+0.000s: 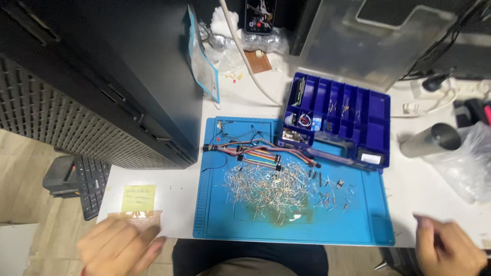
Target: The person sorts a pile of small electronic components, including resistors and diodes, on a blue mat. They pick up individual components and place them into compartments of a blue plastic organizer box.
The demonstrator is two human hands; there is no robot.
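My left hand point(118, 248) rests at the near-left corner of the white table point(174, 189), fingers spread flat, just below a yellow sticky note point(138, 198). My right hand point(446, 246) hovers at the near-right edge, fingers loosely curled, holding nothing that I can see. Between them lies a blue work mat point(291, 230) carrying a heap of small wire-legged parts point(268, 186) and a bundle of coloured jumper wires point(255, 152).
A dark blue compartment box point(376, 110) with small parts sits at the mat's far right. A black computer case point(117, 76) stands at left, a keyboard point(84, 184) below it. A metal cylinder point(429, 140) and plastic bag point(468, 161) lie at right. A phone point(260, 16) stands at the back.
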